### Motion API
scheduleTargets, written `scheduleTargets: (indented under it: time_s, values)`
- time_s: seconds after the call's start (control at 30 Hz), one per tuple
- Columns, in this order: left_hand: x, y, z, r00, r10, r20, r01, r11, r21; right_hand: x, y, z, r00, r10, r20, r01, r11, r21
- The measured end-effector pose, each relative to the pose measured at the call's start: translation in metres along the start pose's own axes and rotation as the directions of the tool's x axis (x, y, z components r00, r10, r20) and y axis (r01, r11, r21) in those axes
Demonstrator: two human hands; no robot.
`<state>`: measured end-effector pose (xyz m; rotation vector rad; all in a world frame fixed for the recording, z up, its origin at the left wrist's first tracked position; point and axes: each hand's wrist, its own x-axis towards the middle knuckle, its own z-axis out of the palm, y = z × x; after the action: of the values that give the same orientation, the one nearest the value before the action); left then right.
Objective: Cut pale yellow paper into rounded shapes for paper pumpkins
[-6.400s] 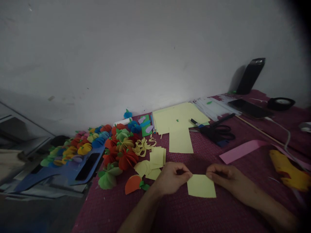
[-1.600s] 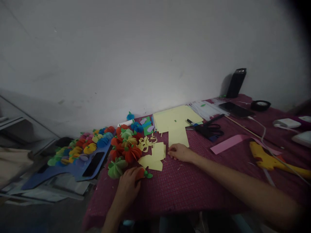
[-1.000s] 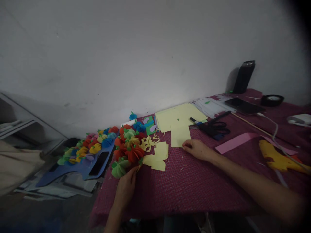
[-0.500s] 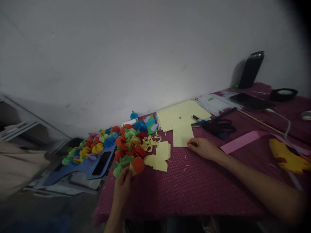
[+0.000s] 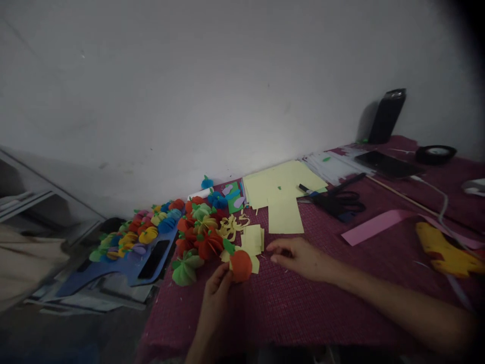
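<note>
Between the thumb and fingers of my left hand [image 5: 216, 290] is an orange paper pumpkin [image 5: 241, 266] with a green leaf on top and a yellowish edge. My right hand [image 5: 293, 257] hovers over the cloth with its fingers apart and nothing in them. Small pale yellow paper pieces [image 5: 253, 237] lie between the hands, partly hidden behind the pumpkin. Beyond my right hand lies a pale yellow paper strip [image 5: 285, 216]. Finished folded-paper pumpkins [image 5: 208, 244] in red, green and yellow are heaped left of the pieces, beside curled yellow paper scraps [image 5: 232, 226].
Larger yellow sheets [image 5: 284, 178] lie by the wall. Black scissors [image 5: 343, 199], a pink paper strip [image 5: 373, 226], a yellow glue gun [image 5: 445, 250], a phone [image 5: 386, 164] and black tape [image 5: 435, 153] are at right. A blue board [image 5: 113, 273] bears more paper pumpkins at left.
My left hand has moved right with the orange pumpkin, whose green leaf now shows clearly. My right hand has left the yellow strip's corner and come left and nearer.
</note>
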<state>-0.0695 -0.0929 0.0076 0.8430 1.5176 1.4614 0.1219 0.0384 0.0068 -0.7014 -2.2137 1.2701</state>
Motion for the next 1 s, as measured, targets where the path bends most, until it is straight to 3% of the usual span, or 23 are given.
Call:
scheduleTargets:
  time_s: [0.23,0.57,0.77,0.87,1.0]
  values:
    - [-0.004,-0.005,0.031,0.994,-0.037,0.103,0.032,0.998,0.051,0.001,0.004,0.020,0.996,0.069,0.052,-0.074,0.992,0.105]
    - [-0.006,-0.008,0.040,0.985,0.124,0.117,-0.146,0.968,0.203,-0.002,0.008,0.013,0.954,0.183,0.238,-0.260,0.900,0.349]
    - [-0.007,-0.008,0.044,0.986,0.117,0.121,-0.141,0.966,0.218,0.000,0.012,0.015,0.950,0.214,0.227,-0.284,0.895,0.343]
    - [-0.009,-0.011,0.046,0.992,0.109,0.071,-0.122,0.967,0.222,0.000,0.012,0.016,0.952,0.227,0.206,-0.286,0.898,0.335]
    - [-0.012,-0.012,0.051,0.988,0.150,0.030,-0.152,0.932,0.330,0.000,0.011,0.016,0.957,0.227,0.183,-0.277,0.903,0.330]
